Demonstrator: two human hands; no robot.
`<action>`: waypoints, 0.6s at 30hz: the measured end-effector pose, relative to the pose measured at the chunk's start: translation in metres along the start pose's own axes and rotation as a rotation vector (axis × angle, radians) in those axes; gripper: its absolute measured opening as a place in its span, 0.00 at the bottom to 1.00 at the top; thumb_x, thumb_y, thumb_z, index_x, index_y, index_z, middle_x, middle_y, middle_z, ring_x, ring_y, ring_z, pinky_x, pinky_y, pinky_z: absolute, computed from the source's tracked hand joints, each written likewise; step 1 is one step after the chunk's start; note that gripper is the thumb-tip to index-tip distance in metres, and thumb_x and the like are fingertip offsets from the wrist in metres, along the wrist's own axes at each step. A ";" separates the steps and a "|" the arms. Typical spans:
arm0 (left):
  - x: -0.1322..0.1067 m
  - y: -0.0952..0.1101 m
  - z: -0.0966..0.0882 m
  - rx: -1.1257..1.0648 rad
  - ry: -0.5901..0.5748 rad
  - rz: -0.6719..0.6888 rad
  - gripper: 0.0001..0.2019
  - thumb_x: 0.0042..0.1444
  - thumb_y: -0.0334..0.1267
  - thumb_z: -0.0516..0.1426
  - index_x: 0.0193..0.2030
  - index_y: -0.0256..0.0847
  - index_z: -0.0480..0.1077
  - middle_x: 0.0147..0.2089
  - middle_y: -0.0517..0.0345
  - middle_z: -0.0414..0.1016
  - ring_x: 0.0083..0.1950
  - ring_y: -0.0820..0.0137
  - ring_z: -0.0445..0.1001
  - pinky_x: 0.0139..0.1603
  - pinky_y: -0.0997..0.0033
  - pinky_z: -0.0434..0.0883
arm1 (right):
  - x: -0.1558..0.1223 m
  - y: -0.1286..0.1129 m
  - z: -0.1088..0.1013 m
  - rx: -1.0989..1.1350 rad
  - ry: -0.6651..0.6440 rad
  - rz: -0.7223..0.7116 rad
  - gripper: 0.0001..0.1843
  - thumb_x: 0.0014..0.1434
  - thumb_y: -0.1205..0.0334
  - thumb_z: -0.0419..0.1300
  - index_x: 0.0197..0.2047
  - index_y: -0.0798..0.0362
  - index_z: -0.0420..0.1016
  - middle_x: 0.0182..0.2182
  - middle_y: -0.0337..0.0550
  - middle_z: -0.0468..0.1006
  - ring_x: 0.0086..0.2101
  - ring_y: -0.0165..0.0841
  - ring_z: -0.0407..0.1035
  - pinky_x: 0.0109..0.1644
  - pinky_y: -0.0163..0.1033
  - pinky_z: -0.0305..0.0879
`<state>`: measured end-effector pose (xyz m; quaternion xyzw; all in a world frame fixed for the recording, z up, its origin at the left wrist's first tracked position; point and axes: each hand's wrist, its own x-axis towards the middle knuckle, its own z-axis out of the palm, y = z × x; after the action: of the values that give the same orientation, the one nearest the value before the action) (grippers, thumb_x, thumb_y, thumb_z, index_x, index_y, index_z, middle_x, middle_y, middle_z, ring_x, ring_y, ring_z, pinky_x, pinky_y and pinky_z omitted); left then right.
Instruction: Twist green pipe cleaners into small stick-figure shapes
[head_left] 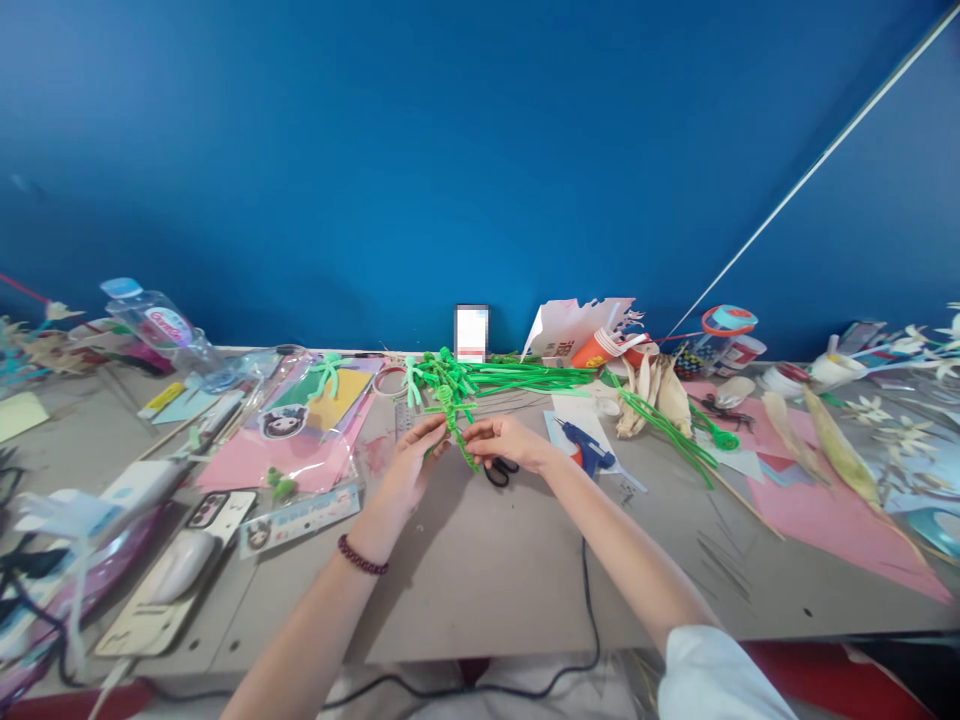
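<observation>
Bare forearms (315,620), a pale sleeve (720,675) on the right one, reach over the smooth grey table (480,590). Toward its back lie long, straight, fuzzy green stems (536,376), apparently unworked, next to a bushy heap of bent green pieces (444,366) that seem already shaped. To the right rests a blue glue gun (590,447). Left hand (415,455) and right hand (510,440) have their fingers pinched on a slim, plush green piece (453,418) between them; its twisting looks partly done. Black looped scissors handles (498,474) sit just below the right fingers.
</observation>
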<state>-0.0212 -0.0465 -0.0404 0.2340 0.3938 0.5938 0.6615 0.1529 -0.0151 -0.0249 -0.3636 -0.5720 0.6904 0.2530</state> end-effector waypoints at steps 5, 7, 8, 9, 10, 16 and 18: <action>-0.002 0.005 -0.001 0.027 -0.160 -0.101 0.15 0.40 0.27 0.65 0.38 0.38 0.75 0.37 0.56 0.77 0.37 0.73 0.73 0.41 0.75 0.67 | 0.001 0.001 -0.002 0.000 0.001 -0.010 0.18 0.43 0.57 0.67 0.38 0.58 0.75 0.23 0.37 0.73 0.22 0.24 0.64 0.24 0.30 0.58; -0.003 0.006 -0.001 0.012 -0.210 -0.134 0.12 0.42 0.28 0.64 0.37 0.37 0.75 0.36 0.55 0.77 0.38 0.72 0.73 0.41 0.74 0.67 | 0.000 0.000 -0.002 0.012 0.003 -0.019 0.16 0.44 0.57 0.67 0.36 0.57 0.75 0.22 0.37 0.73 0.21 0.23 0.62 0.23 0.30 0.56; -0.003 0.006 -0.001 -0.016 -0.206 -0.150 0.10 0.43 0.30 0.64 0.35 0.37 0.75 0.35 0.55 0.77 0.38 0.71 0.73 0.40 0.74 0.67 | -0.001 -0.001 -0.002 0.024 0.003 -0.026 0.16 0.44 0.58 0.67 0.35 0.57 0.74 0.22 0.36 0.72 0.21 0.23 0.61 0.23 0.30 0.55; -0.003 0.006 -0.001 -0.045 -0.192 -0.169 0.07 0.44 0.32 0.64 0.33 0.36 0.75 0.33 0.56 0.77 0.37 0.71 0.73 0.40 0.73 0.67 | -0.002 -0.002 -0.002 0.033 0.001 -0.034 0.15 0.44 0.58 0.66 0.34 0.56 0.74 0.21 0.36 0.72 0.20 0.23 0.61 0.23 0.30 0.55; -0.003 0.006 -0.001 -0.067 -0.180 -0.185 0.05 0.45 0.33 0.63 0.31 0.36 0.75 0.32 0.56 0.76 0.36 0.71 0.73 0.39 0.73 0.67 | -0.002 -0.003 -0.002 0.040 -0.006 -0.042 0.14 0.45 0.58 0.66 0.34 0.56 0.73 0.21 0.35 0.71 0.20 0.23 0.60 0.23 0.30 0.54; -0.004 0.007 -0.005 -0.026 -0.284 -0.252 0.05 0.46 0.31 0.62 0.32 0.36 0.73 0.29 0.57 0.73 0.33 0.73 0.71 0.33 0.74 0.65 | -0.006 -0.008 -0.003 0.050 -0.062 -0.016 0.12 0.46 0.59 0.65 0.33 0.56 0.73 0.20 0.33 0.69 0.20 0.22 0.60 0.22 0.30 0.53; -0.005 0.009 -0.007 -0.018 -0.292 -0.276 0.06 0.47 0.33 0.62 0.33 0.35 0.73 0.31 0.55 0.74 0.32 0.72 0.70 0.31 0.74 0.65 | -0.006 -0.009 -0.005 0.073 -0.083 0.012 0.11 0.45 0.60 0.65 0.33 0.56 0.73 0.20 0.33 0.69 0.19 0.21 0.60 0.22 0.29 0.51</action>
<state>-0.0317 -0.0505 -0.0363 0.2556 0.3167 0.4605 0.7889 0.1596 -0.0150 -0.0150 -0.3286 -0.5542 0.7267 0.2383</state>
